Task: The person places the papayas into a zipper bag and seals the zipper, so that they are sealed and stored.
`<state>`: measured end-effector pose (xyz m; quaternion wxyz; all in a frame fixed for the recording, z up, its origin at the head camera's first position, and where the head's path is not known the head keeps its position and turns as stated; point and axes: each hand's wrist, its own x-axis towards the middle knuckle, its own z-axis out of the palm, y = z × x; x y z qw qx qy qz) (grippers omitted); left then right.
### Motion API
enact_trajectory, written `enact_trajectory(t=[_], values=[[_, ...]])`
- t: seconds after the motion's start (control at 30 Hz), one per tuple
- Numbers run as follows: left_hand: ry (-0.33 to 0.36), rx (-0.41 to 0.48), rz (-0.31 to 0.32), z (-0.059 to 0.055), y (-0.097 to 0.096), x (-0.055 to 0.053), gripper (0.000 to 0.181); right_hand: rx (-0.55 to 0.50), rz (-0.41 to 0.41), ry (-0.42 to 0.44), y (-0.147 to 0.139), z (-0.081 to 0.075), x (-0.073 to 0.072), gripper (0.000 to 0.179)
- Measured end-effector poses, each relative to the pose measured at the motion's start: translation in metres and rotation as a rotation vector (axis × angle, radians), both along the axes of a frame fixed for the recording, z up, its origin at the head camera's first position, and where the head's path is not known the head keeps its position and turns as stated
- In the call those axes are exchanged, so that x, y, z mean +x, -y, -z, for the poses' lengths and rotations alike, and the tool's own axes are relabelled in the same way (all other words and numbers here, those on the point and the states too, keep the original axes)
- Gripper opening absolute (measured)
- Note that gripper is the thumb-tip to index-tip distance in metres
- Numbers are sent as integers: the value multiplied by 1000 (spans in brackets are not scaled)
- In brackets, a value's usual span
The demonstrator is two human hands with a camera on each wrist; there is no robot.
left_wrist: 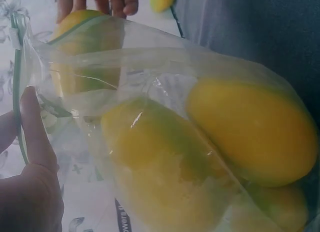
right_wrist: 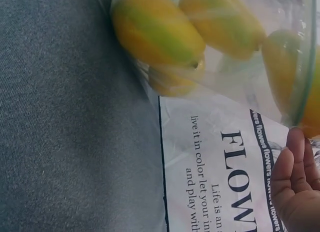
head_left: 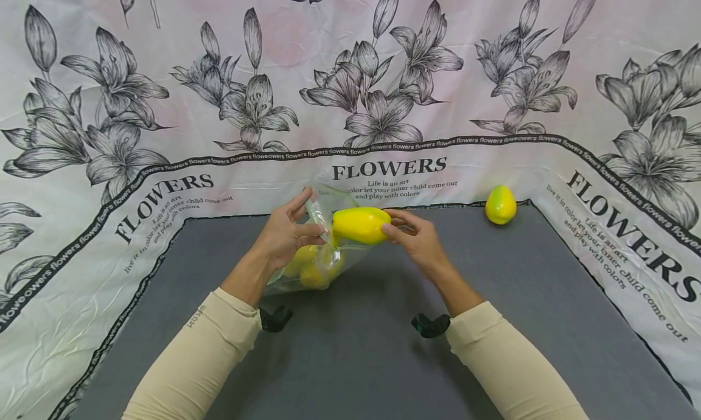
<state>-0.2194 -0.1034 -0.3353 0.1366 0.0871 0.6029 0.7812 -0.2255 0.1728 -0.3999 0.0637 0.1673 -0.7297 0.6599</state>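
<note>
My left hand (head_left: 280, 237) pinches the green-edged rim of a clear zip bag (left_wrist: 155, 61) between thumb and fingers. Several yellow-green oval fruits (left_wrist: 252, 129) lie inside the bag, low over the grey table. My right hand (head_left: 420, 242) grips another papaya-like yellow fruit (head_left: 361, 225) by its right end, fingertips and thumb on opposite sides. This fruit lies sideways, its left end within the bag's mouth. In the right wrist view, the right fingers (right_wrist: 298, 154) show just below the bag's rim.
One more yellow-green fruit (head_left: 501, 205) stands at the back right of the grey table (head_left: 350, 353), close to the cloth. White flower-printed cloth (head_left: 383, 128) rises behind and along both sides. Dark wrist mounts (head_left: 430, 325) stick out inward from both cuffs.
</note>
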Motion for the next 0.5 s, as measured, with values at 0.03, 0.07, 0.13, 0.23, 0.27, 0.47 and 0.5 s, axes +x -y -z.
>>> enact_trajectory(t=[0.03, 0.07, 0.13, 0.23, 0.27, 0.47, 0.5], values=[[-6, -1, 5, -1, 0, 0, 88, 8, 0, 3, 1, -1, 0, 42], [-9, -2, 8, -2, -1, 0, 88, 14, -1, 4, 2, -2, 0, 42], [-14, -5, 12, -3, -2, 0, 88, 26, -3, -1, 3, -2, 0, 41], [-15, -4, 16, -5, -3, 1, 88, 47, 2, -21, 6, -2, -2, 41], [-13, -2, 16, -5, -3, 1, 89, 54, 5, -30, 7, -2, -2, 41], [-15, 12, 20, -6, -5, 3, 89, 82, 58, -54, 13, -2, -2, 36], [-17, 15, 20, -7, -5, 3, 89, 81, 65, -55, 14, -1, -2, 36]])
